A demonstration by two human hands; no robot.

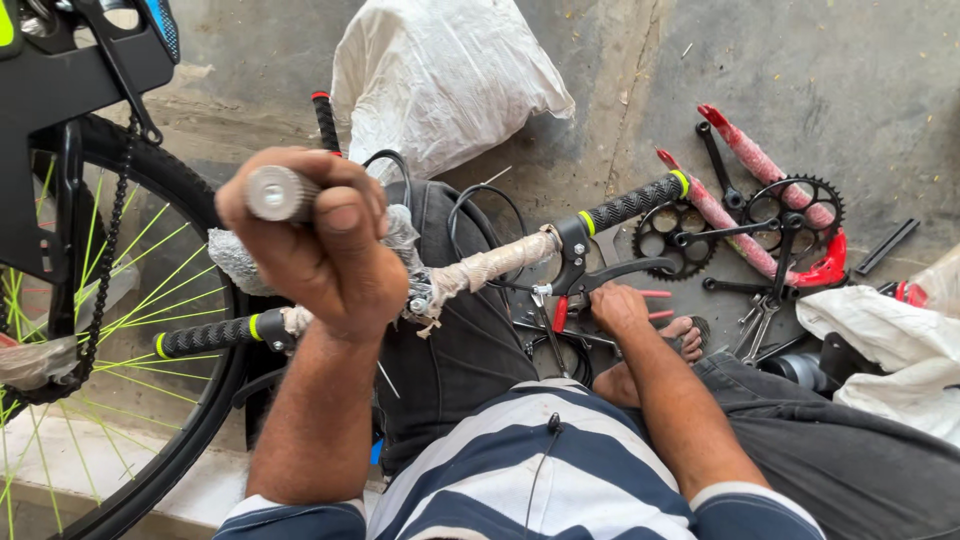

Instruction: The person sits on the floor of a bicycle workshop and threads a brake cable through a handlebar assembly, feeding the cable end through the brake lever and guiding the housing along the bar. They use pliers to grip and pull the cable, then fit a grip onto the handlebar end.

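Observation:
My left hand is raised close to the camera, fist closed around a knurled grey metal handle whose round end sticks out of the fist. Below it lies a bicycle handlebar wrapped in clear plastic, with black and yellow-green grips at the left and right. My right hand is low beside the black brake lever, holding red-handled pliers near the lever and its cable. The handlebar rests across my dark trousers.
A black bicycle wheel with yellow-green spokes and a chain stands at the left. A white sack lies ahead. Chainrings with cranks, red-wrapped fork parts and spanners lie on the concrete floor at right, beside white cloth.

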